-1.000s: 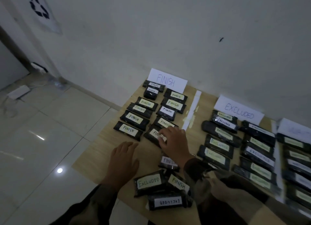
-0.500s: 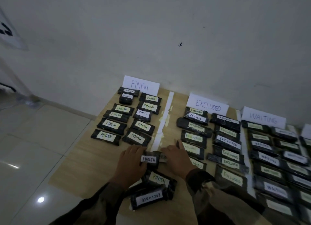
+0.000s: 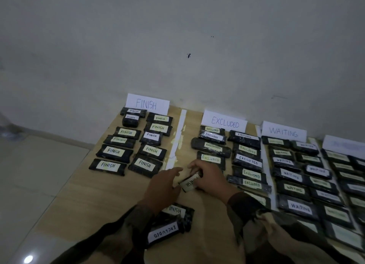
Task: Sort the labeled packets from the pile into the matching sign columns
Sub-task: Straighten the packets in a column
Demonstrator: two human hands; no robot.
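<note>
Since half a second ago, the FINISH packet (image 3: pixel 190 182) has turned, its label now sideways, over the counter (image 3: pixel 94 196) by the tape strip (image 3: pixel 177 141). The right hand (image 3: pixel 210 178) grip holds it. The left hand (image 3: pixel 163 185) touches it with fingers straight.

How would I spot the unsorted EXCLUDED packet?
Find the near edge of the wooden table, below the left hand. The EXCLUDED packet is the nearest in the small pile there. Unlike the FINISH packet behind it, its white label reads upside down.
</note>
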